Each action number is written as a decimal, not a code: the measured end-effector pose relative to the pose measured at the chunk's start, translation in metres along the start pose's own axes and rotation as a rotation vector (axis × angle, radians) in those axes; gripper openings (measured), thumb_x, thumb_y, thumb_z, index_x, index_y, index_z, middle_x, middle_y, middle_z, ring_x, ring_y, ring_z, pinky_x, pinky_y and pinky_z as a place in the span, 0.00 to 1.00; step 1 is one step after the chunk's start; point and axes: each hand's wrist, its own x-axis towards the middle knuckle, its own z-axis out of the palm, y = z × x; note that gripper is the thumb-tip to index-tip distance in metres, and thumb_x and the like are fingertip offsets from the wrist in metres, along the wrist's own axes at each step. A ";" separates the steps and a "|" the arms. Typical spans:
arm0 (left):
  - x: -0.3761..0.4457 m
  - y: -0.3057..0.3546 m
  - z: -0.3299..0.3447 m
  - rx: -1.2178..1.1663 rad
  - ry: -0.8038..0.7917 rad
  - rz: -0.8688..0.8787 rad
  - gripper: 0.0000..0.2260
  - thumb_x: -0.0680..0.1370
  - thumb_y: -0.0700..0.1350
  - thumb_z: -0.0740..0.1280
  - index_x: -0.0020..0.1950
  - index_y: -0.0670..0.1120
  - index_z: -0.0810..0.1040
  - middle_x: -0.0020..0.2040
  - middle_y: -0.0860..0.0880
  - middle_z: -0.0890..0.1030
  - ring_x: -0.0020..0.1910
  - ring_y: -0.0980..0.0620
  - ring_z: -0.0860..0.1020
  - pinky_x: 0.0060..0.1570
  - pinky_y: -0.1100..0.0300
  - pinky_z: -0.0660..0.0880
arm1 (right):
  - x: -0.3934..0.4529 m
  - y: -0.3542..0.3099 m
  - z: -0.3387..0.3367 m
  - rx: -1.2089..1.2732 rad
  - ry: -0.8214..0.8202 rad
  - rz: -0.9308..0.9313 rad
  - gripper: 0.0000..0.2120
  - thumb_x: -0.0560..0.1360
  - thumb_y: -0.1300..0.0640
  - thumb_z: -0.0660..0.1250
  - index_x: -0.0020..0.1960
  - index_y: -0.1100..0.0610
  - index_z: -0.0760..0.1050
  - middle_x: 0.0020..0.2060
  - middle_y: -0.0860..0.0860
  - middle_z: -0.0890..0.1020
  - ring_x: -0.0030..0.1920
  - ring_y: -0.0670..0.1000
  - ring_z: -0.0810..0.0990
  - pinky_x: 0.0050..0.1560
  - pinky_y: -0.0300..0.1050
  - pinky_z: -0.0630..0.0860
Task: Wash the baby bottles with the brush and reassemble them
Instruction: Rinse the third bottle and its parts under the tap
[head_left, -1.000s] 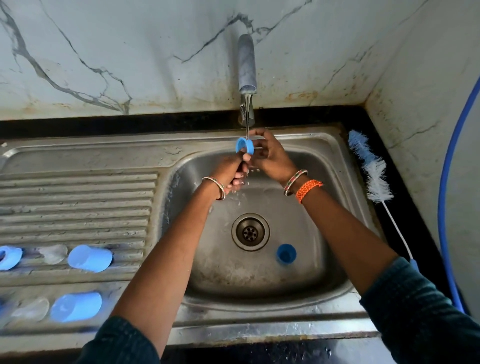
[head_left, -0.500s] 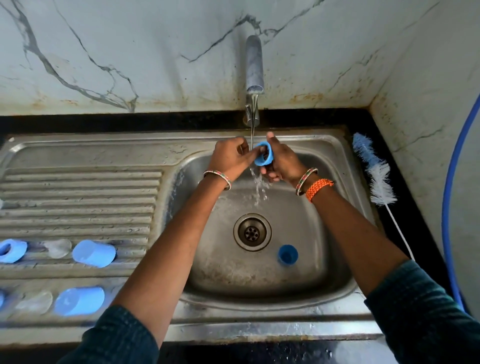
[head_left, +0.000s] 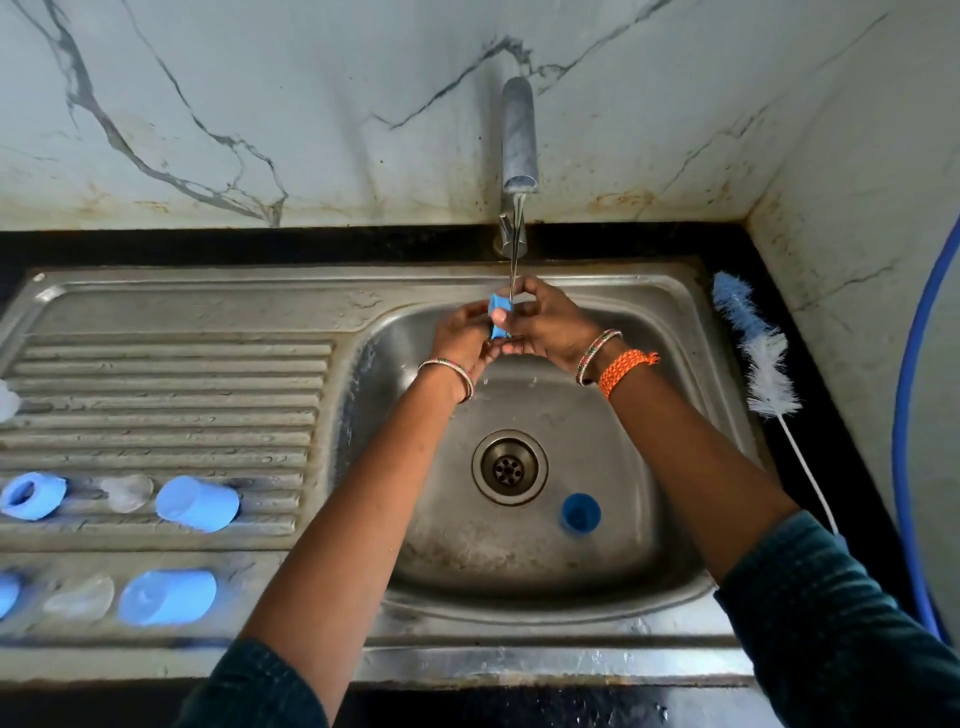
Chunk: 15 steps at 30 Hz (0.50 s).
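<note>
While both hands (head_left: 519, 332) grip a blue ring (head_left: 500, 314) — no writing legible.

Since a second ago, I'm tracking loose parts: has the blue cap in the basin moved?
No. The blue cap lies at the same spot just right of the drain, toward the near wall.

soft even daylight, no hard shadows, faint glare on sink (head_left: 675, 291) rim, wide-angle bowing, blur left of sink
</note>
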 end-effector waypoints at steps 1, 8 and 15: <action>-0.004 0.001 -0.002 -0.068 -0.044 -0.085 0.09 0.79 0.32 0.59 0.46 0.44 0.75 0.27 0.50 0.78 0.25 0.57 0.74 0.26 0.66 0.72 | 0.000 0.001 -0.001 -0.003 0.026 -0.039 0.13 0.73 0.71 0.68 0.50 0.56 0.72 0.47 0.60 0.78 0.41 0.53 0.80 0.37 0.43 0.81; -0.011 -0.006 -0.003 -0.133 -0.182 -0.239 0.06 0.79 0.47 0.61 0.49 0.47 0.75 0.43 0.50 0.77 0.49 0.52 0.76 0.56 0.50 0.71 | 0.000 -0.001 0.007 0.138 0.148 -0.068 0.08 0.74 0.68 0.67 0.51 0.60 0.78 0.40 0.57 0.80 0.35 0.50 0.79 0.33 0.40 0.77; 0.003 0.003 -0.002 0.863 0.041 0.754 0.07 0.72 0.34 0.69 0.48 0.39 0.84 0.42 0.44 0.84 0.41 0.50 0.82 0.45 0.57 0.78 | -0.007 -0.002 0.010 -0.532 0.362 0.087 0.28 0.80 0.39 0.51 0.38 0.59 0.76 0.28 0.53 0.77 0.23 0.46 0.75 0.25 0.35 0.68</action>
